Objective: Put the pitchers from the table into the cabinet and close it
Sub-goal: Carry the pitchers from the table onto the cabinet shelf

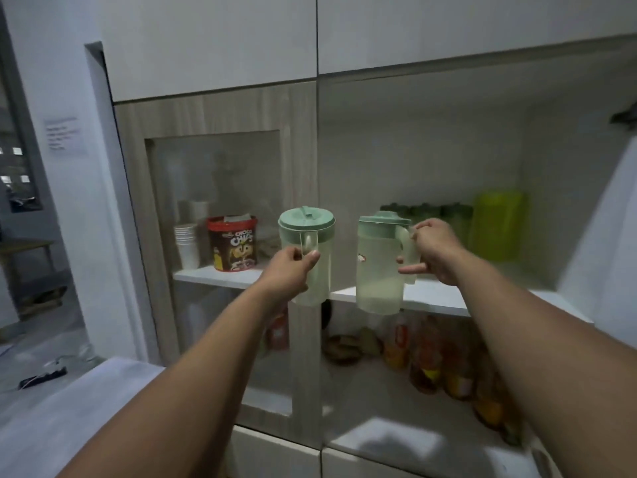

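Left hand (293, 267) wraps the handle of a translucent pale-green plastic pitcher with a mint lid (307, 253); right hand (432, 251) holds its twin (379, 263) by the handle; both look empty, light, rigid, in the air before the white middle shelf (434, 298) of the open wood-grain cabinet (220, 112); free space ahead, green containers (496, 229) at back right.
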